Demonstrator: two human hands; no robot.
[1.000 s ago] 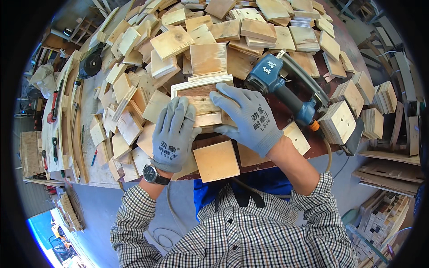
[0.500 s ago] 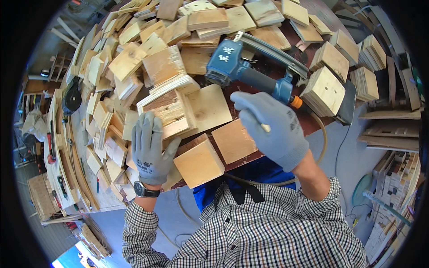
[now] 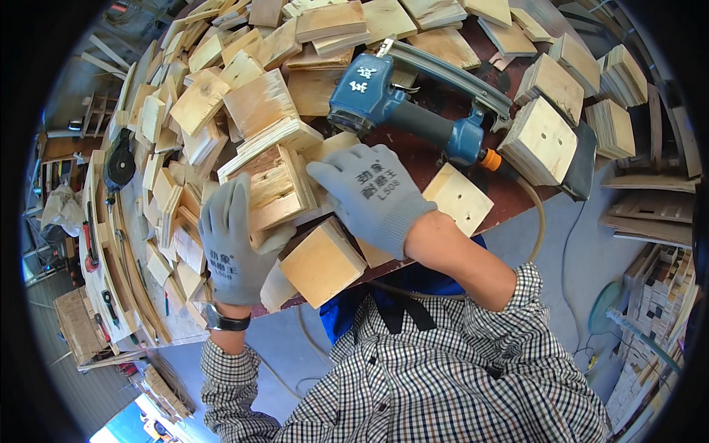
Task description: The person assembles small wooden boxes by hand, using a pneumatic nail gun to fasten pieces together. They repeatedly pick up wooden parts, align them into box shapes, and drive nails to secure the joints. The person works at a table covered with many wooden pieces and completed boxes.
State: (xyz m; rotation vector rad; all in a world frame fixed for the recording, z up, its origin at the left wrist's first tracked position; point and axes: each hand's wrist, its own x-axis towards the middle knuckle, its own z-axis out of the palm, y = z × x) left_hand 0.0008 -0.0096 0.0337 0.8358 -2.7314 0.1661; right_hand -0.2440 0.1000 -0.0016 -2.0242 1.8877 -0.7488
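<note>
My left hand [image 3: 235, 247], in a grey work glove, is closed against the near left side of a stack of plywood squares [image 3: 279, 188]. Its thumb lies along the stack's front edge. My right hand [image 3: 373, 192], gloved the same way, rests palm down beside the stack's right side, over a flat plywood piece [image 3: 332, 146] that it mostly covers. Its fingertips are hidden. Right of it lies a plywood square with two dark holes [image 3: 459, 199]. In front, another plywood block [image 3: 323, 264] sits at the table edge.
A blue air nail gun [image 3: 399, 111] with a yellowish hose [image 3: 538, 210] lies beyond my right hand. Loose wood blocks [image 3: 199, 103] heap up at the back and left. Stacked squares with holes [image 3: 543, 140] stand at the right. A black tape reel [image 3: 118, 161] lies far left.
My right hand has moved left to the stack, uncovering the two-holed square where it was. My left hand has shifted slightly left and tucked closer to the stack.
</note>
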